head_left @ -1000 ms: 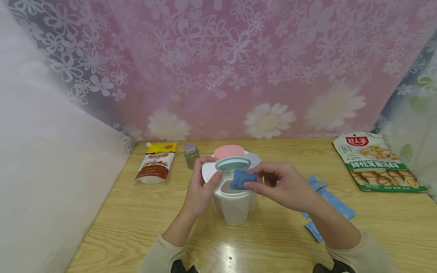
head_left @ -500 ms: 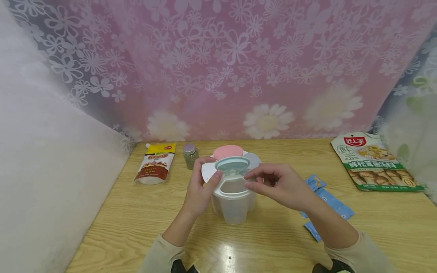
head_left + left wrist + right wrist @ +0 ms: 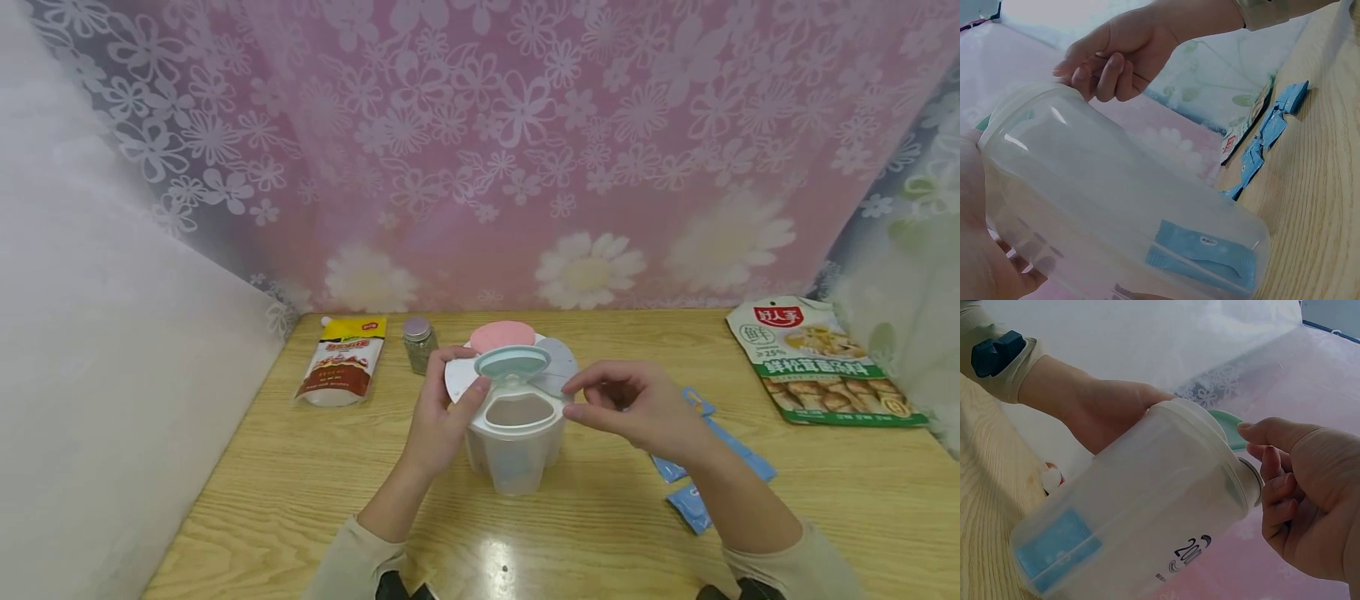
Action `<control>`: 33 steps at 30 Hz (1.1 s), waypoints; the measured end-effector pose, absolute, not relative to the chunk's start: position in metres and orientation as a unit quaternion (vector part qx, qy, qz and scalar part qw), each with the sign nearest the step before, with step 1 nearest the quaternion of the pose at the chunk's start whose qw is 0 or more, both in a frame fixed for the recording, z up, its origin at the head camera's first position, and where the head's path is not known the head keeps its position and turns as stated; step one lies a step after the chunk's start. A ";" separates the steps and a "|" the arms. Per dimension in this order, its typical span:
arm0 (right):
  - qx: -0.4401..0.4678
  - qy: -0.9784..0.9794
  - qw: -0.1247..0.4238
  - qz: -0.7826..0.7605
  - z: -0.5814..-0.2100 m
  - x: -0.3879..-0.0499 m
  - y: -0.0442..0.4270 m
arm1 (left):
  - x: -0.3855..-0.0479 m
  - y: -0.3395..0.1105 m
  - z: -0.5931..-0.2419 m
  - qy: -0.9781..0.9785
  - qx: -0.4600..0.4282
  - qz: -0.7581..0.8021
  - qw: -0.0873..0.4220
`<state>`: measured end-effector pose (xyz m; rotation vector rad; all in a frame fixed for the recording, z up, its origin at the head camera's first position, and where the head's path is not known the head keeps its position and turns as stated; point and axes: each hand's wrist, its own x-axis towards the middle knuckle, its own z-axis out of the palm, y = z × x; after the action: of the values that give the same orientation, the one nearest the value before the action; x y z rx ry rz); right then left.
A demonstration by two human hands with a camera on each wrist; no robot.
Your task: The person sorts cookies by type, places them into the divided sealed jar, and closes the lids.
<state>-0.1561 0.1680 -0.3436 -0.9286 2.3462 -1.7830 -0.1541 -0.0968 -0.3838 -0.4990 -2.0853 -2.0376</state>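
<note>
Gripping clear container (image 3: 519, 457) from nine o'clock with left hand (image 3: 442, 417), fingers clamped on its top; with blue packet (image 3: 1204, 255) inside at base; with right hand (image 3: 637, 408) at three o'clock, fingertips apart.

Bright head view, glare on table (image 3: 270, 492), dim wrist views

Container (image 3: 517, 462) blocks mid counter (image 3: 247, 517); flap (image 3: 512, 361) stands up behind its mouth (image 3: 519, 410), so way in is from above/front. Left grip (image 3: 438, 417) blocks L side, right grip (image 3: 637, 408) crowds R rim. Lane: front edge to container, btwn forearms (image 3: 738, 496). L edge passable up to pouch (image 3: 341, 362), back-L corner; jar (image 3: 420, 346) narrows pouch–container gap. R: blue packets (image 3: 690, 504) nr R forearm; bag (image 3: 832, 362) fills back-R corner, room btwn it & container along back edge.
</note>
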 end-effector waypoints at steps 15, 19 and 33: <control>-0.278 0.754 0.030 -0.595 -0.369 -0.172 0.209 | -0.153 -0.097 -0.384 -0.709 -0.163 -0.680 0.092; -0.248 0.767 0.033 -0.591 -0.378 -0.181 0.218 | -0.152 -0.097 -0.384 -0.709 -0.166 -0.680 0.091; -0.136 0.817 0.048 -0.559 -0.415 -0.219 0.237 | -0.153 -0.098 -0.384 -0.708 -0.169 -0.679 0.095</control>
<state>-0.2188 0.2374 -0.4150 -0.4148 2.4905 -1.7028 -0.1531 -0.0978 -0.3842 -0.5024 -2.0995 -2.0132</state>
